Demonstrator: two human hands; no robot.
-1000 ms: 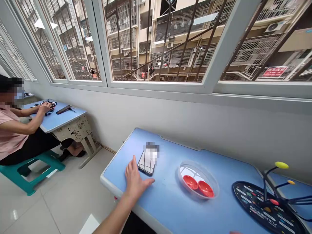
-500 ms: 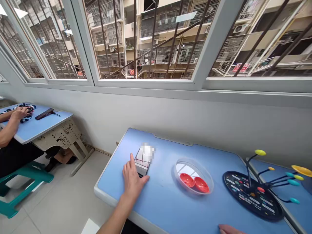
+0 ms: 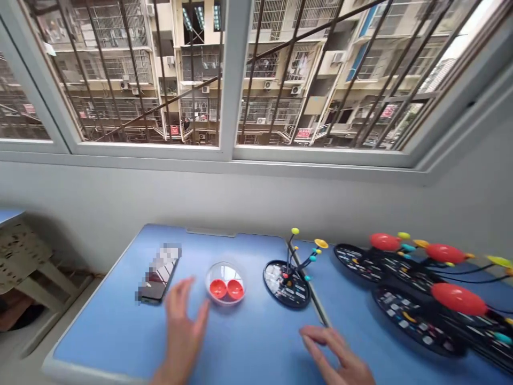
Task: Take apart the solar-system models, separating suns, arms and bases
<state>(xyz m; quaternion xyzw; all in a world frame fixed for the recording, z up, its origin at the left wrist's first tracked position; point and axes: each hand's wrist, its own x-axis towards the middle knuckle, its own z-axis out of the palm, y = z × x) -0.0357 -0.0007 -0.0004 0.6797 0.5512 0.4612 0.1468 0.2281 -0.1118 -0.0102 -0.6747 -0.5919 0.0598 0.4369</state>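
My left hand (image 3: 182, 331) hovers over the blue table (image 3: 100, 331) with its fingers spread, holding nothing. It is between a dark phone (image 3: 158, 278) on its left and a clear bowl (image 3: 225, 283) with two red halves (image 3: 226, 289) in it. My right hand (image 3: 340, 358) is low at the front, fingers stretched out and empty, below a round black base (image 3: 286, 283) that carries thin arms with small coloured balls.
More black round bases (image 3: 401, 299) with wire arms and large red balls (image 3: 457, 298) crowd the right side of the table. A grey wall and barred windows rise behind. Another desk's leg (image 3: 24, 256) shows at far left.
The view has swung right, so the other person is out of sight. My left hand has left the phone and moved right towards the bowl. My right hand has come into view.
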